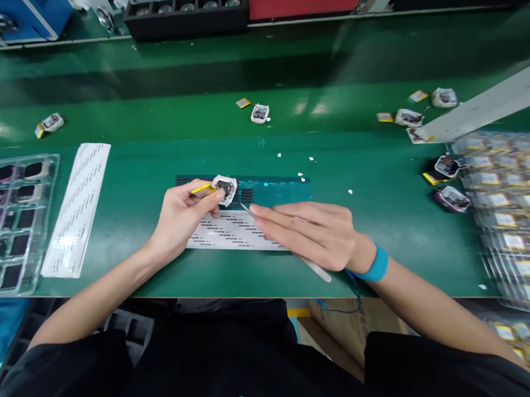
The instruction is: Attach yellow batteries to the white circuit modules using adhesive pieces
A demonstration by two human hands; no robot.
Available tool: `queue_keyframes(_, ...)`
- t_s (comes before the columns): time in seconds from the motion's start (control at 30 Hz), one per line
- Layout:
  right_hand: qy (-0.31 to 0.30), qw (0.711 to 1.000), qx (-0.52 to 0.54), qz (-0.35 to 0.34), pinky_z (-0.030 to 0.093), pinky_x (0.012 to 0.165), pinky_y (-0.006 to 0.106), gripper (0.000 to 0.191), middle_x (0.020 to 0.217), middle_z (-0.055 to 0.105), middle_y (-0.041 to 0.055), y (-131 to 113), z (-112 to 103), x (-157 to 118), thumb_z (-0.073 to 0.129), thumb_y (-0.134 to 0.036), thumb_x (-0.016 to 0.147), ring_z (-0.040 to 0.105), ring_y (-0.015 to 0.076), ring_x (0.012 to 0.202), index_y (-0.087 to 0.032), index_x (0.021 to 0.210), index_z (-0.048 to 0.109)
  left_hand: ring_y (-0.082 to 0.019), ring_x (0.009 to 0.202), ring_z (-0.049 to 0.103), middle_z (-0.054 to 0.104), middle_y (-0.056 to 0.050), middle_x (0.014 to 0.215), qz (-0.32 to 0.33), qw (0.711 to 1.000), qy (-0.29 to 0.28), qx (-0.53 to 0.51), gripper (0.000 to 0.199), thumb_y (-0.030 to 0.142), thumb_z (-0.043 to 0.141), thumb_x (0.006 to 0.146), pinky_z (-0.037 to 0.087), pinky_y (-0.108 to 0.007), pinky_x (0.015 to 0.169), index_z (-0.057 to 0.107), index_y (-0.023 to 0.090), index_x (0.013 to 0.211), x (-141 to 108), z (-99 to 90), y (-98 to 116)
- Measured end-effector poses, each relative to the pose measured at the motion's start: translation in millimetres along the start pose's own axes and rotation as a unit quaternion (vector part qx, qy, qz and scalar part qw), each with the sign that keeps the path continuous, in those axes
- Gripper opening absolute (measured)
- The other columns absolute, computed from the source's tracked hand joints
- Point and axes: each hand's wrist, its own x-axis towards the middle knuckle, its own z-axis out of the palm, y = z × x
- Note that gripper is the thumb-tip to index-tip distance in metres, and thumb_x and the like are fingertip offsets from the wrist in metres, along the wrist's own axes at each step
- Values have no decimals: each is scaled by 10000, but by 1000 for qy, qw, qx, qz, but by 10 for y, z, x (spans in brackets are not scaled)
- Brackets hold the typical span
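My left hand is closed on a small white device housing, its open side showing a circuit board; a yellow-edged battery sticks out beside it. In my right hand are slim metal tweezers, gripped between the fingers, their tip just right of and below the housing. Under the hands lies a teal sheet bearing rows of small black strips. A white printed backing sheet sits along its near side, partly covered by my right hand.
Another printed sheet and a clear tray of dark-faced housings are at left. Opened housings with batteries lie toward the back and right. Stacked battery trays and a slanted white post stand right.
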Motion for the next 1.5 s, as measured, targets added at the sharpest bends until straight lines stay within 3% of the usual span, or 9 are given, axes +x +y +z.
queue_keyframes(0.13, 16, 1000, -6, -20, 680, 707, 283, 180, 1224, 784, 141, -32, 73, 32, 641, -120, 1041, 792, 203, 961, -87, 1159, 774, -132, 570, 672, 688, 7, 658, -32, 999, 10, -41, 242, 306, 889, 709, 601, -276, 620, 685, 178, 716, -22, 27, 15)
queue_keyframes(0.33, 16, 999, -28, -5, 668, 717, 286, 195, 1234, 782, 115, -46, 135, 27, 608, -125, 1063, 786, 193, 947, -98, 1160, 775, -171, 599, 737, 701, 0, 675, -53, 997, 21, -48, 264, 304, 889, 684, 668, -304, 649, 661, 172, 695, -66, 83, -15)
queue_keyframes(0.63, 14, 999, -29, 0, 674, 767, 270, 170, 1257, 782, 90, -86, 193, 8, 643, -150, 1056, 778, 173, 1022, -172, 1149, 784, -147, 613, 712, 691, 16, 703, -47, 997, 29, -53, 280, 287, 916, 658, 670, -288, 648, 662, 170, 679, -80, 105, -36)
queue_keyframes(0.83, 7, 1000, 12, 13, 689, 754, 311, 188, 1243, 780, 137, -98, 168, 7, 693, -99, 1013, 788, 214, 1001, -93, 1186, 767, -158, 628, 724, 697, 6, 721, -45, 997, 23, -53, 275, 298, 909, 686, 673, -295, 653, 668, 166, 695, -89, 97, -35)
queue_keyframes(1.03, 1, 999, 31, 17, 693, 810, 324, 249, 1309, 758, 120, -76, 162, -21, 667, -113, 1030, 773, 216, 1081, -145, 1265, 743, -167, 571, 730, 728, -15, 692, -75, 995, 6, -63, 226, 281, 897, 665, 656, -274, 601, 714, 156, 711, -81, 87, -9)
queue_keyframes(1.23, 10, 1000, 5, 5, 656, 681, 272, 194, 1266, 778, 103, -69, 138, -6, 636, -118, 1051, 776, 178, 1007, -131, 1204, 755, -152, 540, 720, 725, -11, 669, -96, 992, -3, -85, 205, 232, 900, 640, 646, -244, 580, 722, 149, 698, -84, 90, -4)
queue_keyframes(1.5, -3, 1000, 14, 17, 654, 709, 301, 259, 1316, 760, 105, -65, 131, -48, 638, -128, 1042, 761, 196, 1032, -140, 1281, 739, -175, 567, 741, 749, -42, 719, -98, 993, 2, -70, 227, 282, 890, 656, 650, -263, 587, 737, 134, 734, -67, 91, -18)
